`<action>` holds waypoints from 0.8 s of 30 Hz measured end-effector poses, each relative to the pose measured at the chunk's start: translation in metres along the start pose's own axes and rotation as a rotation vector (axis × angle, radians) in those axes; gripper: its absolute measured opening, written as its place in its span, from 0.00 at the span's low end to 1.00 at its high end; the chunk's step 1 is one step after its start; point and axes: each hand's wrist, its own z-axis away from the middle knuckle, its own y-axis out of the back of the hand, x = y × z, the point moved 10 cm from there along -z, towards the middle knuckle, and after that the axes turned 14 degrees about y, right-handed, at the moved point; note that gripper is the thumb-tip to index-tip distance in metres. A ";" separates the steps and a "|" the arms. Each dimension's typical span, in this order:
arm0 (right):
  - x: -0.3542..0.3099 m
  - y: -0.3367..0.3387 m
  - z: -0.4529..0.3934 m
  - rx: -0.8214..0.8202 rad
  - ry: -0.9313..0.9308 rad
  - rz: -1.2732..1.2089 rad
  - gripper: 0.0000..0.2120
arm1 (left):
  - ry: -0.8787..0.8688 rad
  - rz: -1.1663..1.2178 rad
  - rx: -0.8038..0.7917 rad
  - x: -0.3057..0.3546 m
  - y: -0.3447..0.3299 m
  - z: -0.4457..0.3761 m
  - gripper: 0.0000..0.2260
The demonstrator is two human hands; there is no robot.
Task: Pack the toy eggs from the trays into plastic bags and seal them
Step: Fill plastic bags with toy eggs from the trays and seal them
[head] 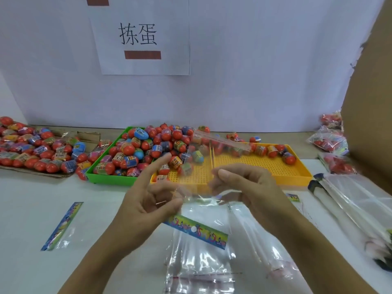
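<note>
Both hands work a clear plastic bag point(203, 247) held above the white table point(31, 209): the left hand point(148, 200) has its index finger stretched out and its thumb and other fingers curled at the bag's blurred top edge. The right hand point(244, 187) pinches that same edge between thumb and bent fingers. Toy eggs point(144, 149) lie heaped in the green tray point(106, 179) and along the back of the yellow tray point(275, 172) behind the hands.

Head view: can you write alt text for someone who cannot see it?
Two hands, left hand and right hand, hold an empty clear plastic bag by its top over a white table. Behind it, a green tray is piled with toy eggs; a yellow tray is mostly bare.
</note>
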 end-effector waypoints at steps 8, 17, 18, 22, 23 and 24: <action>0.006 0.004 -0.024 0.112 0.020 -0.016 0.06 | 0.246 0.056 -0.082 -0.009 -0.016 -0.063 0.17; 0.006 0.009 -0.018 0.024 -0.012 0.010 0.18 | 0.203 0.041 -0.210 -0.013 -0.024 -0.041 0.06; 0.005 0.010 -0.018 0.007 -0.020 0.024 0.17 | 0.217 0.029 -0.242 -0.014 -0.026 -0.037 0.06; 0.018 0.002 -0.011 -0.140 -0.118 0.118 0.07 | 0.223 -0.009 -0.265 -0.015 -0.030 -0.034 0.23; 0.022 0.001 -0.008 -0.159 -0.141 0.142 0.07 | 0.170 -0.089 -0.224 -0.013 -0.030 -0.034 0.30; 0.025 -0.001 -0.006 -0.168 -0.155 0.159 0.05 | 0.077 -0.229 -0.163 -0.008 -0.030 -0.033 0.33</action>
